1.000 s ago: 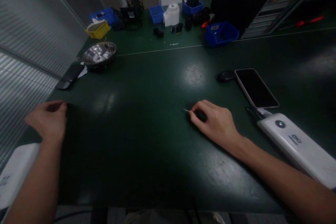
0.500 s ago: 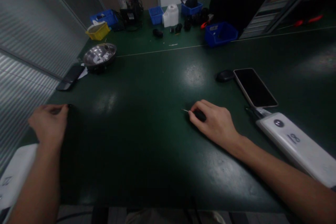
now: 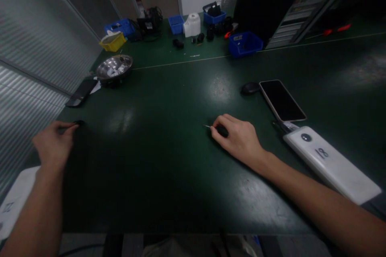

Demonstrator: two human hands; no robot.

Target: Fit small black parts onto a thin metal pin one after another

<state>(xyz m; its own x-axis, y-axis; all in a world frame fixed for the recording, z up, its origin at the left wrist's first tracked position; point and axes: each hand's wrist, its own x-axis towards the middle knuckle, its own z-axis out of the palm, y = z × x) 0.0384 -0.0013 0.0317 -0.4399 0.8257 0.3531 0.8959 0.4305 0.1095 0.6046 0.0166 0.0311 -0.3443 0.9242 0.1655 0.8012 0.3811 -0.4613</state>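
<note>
My left hand (image 3: 56, 140) is at the left side of the green table, its thumb and fingertips pinched on a small black part (image 3: 79, 123) whose kind is too dark to make out. My right hand (image 3: 235, 136) rests on the table right of the middle, fingers curled around a small screwdriver (image 3: 222, 130). Its thin metal shaft points left past my fingertips, while the dark handle lies partly hidden under the palm. A wide stretch of tabletop separates the two hands.
Right of my right hand lie a black mouse (image 3: 251, 88), a phone (image 3: 282, 100) and a white power bank (image 3: 331, 162). Another white device (image 3: 18, 196) sits by my left forearm. A metal bowl (image 3: 128, 63) with white scraps, a yellow bin (image 3: 113, 43) and blue bins (image 3: 245, 46) stand farther back.
The view has turned slightly to the right and up. More of the black part shows beyond my left fingertips. My right hand keeps its hold on the screwdriver.
</note>
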